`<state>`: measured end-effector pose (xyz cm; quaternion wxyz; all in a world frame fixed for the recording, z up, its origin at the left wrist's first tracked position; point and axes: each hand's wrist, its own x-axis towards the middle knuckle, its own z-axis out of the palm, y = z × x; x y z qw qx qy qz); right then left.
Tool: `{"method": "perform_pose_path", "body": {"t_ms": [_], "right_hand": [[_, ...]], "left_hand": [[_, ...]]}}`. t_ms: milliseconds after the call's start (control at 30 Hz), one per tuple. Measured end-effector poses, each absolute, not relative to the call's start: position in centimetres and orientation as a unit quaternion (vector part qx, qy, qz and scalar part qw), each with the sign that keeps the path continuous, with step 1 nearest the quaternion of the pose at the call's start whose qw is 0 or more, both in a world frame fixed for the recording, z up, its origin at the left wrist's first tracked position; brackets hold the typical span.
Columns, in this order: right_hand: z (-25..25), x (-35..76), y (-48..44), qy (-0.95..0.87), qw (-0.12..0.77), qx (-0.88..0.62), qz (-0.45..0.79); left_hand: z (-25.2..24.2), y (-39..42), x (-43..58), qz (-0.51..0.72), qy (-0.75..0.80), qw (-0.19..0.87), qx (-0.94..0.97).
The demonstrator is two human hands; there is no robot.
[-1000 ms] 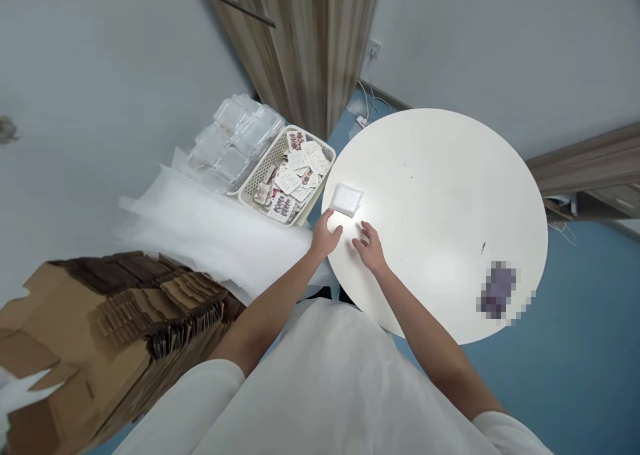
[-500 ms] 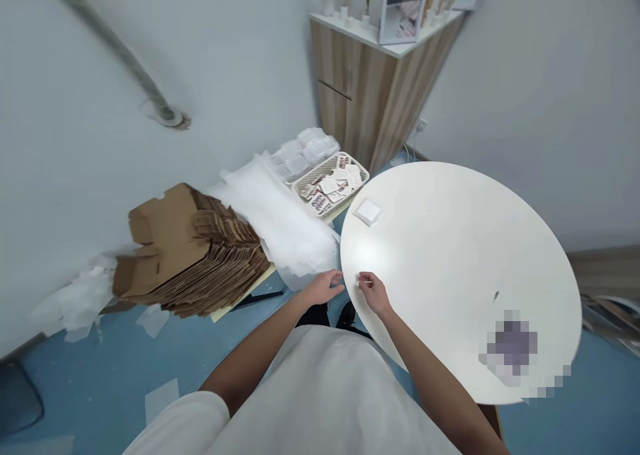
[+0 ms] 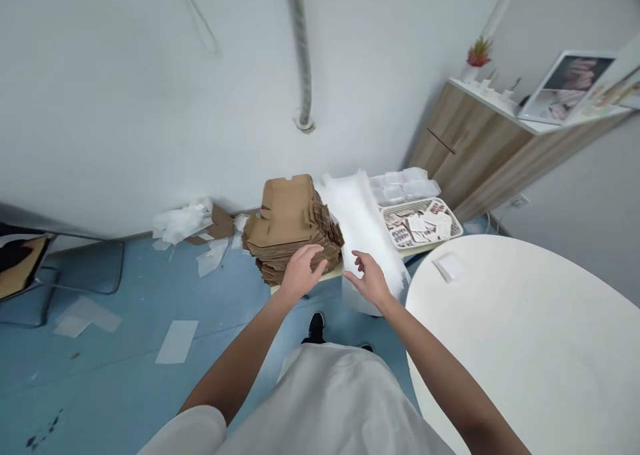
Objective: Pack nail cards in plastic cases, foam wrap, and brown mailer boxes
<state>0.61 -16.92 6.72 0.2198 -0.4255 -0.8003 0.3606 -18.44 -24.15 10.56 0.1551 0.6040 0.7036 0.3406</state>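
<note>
My left hand (image 3: pixel 302 274) reaches forward with its fingers apart and nothing in it, overlapping the front of a stack of flat brown cardboard boxes (image 3: pixel 287 212). Whether it touches the stack I cannot tell. To its right, my right hand (image 3: pixel 369 278) is also empty, thumb and fingers spread, in front of a pile of white foam sheets (image 3: pixel 357 218). Beyond the sheets, a cream plastic basket (image 3: pixel 455 223) holds several printed cards (image 3: pixel 417 224). A small white square packet (image 3: pixel 449 267) lies on the round white table (image 3: pixel 515 328).
Clear plastic-wrapped packs (image 3: pixel 407 184) sit behind the basket. A wood-grain cabinet (image 3: pixel 480 145) stands in the corner, bearing a framed picture (image 3: pixel 567 87). Loose white sheets (image 3: pixel 177 342) lie on the blue floor, and a black-framed chair (image 3: pixel 85 268) is at the left.
My view has swung left, toward the cardboard stack and foam sheets. Both hands have moved from the table edge to in front of them, and the fingers have spread wider.
</note>
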Motion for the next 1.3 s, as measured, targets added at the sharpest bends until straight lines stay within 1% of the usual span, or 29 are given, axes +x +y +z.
{"method": "perform_pose_path", "body": {"t_ms": [67,133,200,300,500,700,800,933,1000,1100,1133,1200,1267,1300], "right_hand": [[8.5,-3.1,-16.0,-0.84,0.221,-0.395,0.3],[9.8,-6.8,-15.3,-0.876,0.204,-0.374,0.228],[10.7,-10.2,-14.7,-0.904,0.17,-0.356,0.163],[11.2,-14.3,-14.0,-0.922,0.121,-0.353,0.102],[10.9,-17.2,-13.3,-0.893,0.083,-0.441,0.043],[11.0,-16.4,-11.6,-0.871,0.055,-0.489,-0.008],[11.6,-16.0,-11.0,-0.867,0.045,-0.496,-0.024],[12.4,-15.7,-10.2,-0.866,0.062,-0.495,0.035],[12.7,-15.2,-9.6,-0.857,0.077,-0.499,0.104],[12.8,-14.1,-8.9,-0.82,0.107,-0.507,0.241],[12.8,-13.6,-8.8,-0.811,0.124,-0.506,0.268],[12.8,-13.0,-9.2,-0.814,0.177,-0.494,0.25],[12.8,-12.6,-10.2,-0.843,0.229,-0.457,0.168],[12.9,-12.5,-10.8,-0.865,0.233,-0.421,0.14]], "left_hand": [[11.0,-24.0,-22.1,0.333,0.731,0.122,0.582],[11.2,-23.4,-25.5,0.313,0.751,0.117,0.57],[11.0,-22.5,-28.3,0.29,0.76,0.126,0.569],[10.7,-21.0,-30.8,0.253,0.758,0.13,0.587],[9.7,-20.1,-31.8,0.176,0.765,0.138,0.604],[9.3,-20.7,-31.9,0.109,0.751,0.226,0.611],[9.4,-21.0,-31.7,0.097,0.751,0.222,0.614],[9.8,-21.2,-31.4,0.102,0.753,0.193,0.62],[10.0,-21.3,-31.5,0.108,0.745,0.183,0.632],[10.3,-21.3,-31.7,0.102,0.719,0.17,0.666],[10.3,-21.3,-31.8,0.093,0.708,0.162,0.681],[10.4,-21.2,-31.7,0.074,0.691,0.14,0.705],[10.4,-21.0,-31.5,0.067,0.687,0.113,0.715],[10.5,-20.9,-31.4,0.069,0.689,0.099,0.714]]}}
